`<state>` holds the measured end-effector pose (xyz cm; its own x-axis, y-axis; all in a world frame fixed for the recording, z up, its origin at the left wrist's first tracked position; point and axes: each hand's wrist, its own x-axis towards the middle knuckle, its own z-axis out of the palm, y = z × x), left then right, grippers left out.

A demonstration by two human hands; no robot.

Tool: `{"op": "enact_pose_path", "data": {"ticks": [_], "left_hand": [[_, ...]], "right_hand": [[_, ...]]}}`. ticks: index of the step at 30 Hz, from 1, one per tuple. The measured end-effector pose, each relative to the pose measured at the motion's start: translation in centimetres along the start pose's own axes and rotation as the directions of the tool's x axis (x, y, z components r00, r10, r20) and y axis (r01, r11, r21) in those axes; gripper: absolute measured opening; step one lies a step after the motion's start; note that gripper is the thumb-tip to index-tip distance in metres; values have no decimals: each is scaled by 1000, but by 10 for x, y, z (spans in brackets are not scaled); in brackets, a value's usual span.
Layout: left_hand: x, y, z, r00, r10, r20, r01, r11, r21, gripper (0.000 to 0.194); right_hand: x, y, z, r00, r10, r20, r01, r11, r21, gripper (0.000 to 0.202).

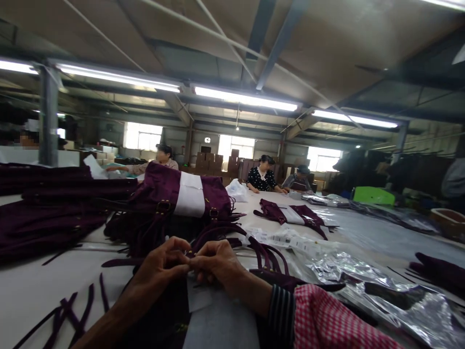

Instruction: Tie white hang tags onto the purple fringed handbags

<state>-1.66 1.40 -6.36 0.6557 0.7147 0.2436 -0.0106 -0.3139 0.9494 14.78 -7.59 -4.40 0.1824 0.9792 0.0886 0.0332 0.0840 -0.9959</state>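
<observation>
My left hand point(163, 264) and my right hand point(218, 264) meet at the lower middle, fingertips pinched together. Something small with a metallic glint sits between them, too small to name. Below them lies a dark bag with a pale sheet point(221, 320) across it. Just beyond my hands, purple straps point(218, 232) curve out from a stack of purple bags. The top purple bag point(156, 189) has a white band point(190, 195) round its middle and buckles at the front.
Loose purple strips point(85, 305) lie at the lower left, more purple bags point(54, 213) at the left. Silvery plastic point(410, 305) covers the right side. Another banded bag point(290, 214) lies farther back. Several people point(262, 178) sit or stand beyond the table.
</observation>
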Motion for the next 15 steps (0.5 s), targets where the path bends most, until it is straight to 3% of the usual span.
{"op": "enact_pose_path", "data": {"ticks": [7,15], "left_hand": [[4,7,1,994,14,-110,-6,998,67,43],[4,3,8,991,38,-130,-34,999,34,37]], "right_hand": [[-1,11,3,996,-83,-35,85,995,52,30],[4,20,2,992,-120,-47,122,992,38,20]]}}
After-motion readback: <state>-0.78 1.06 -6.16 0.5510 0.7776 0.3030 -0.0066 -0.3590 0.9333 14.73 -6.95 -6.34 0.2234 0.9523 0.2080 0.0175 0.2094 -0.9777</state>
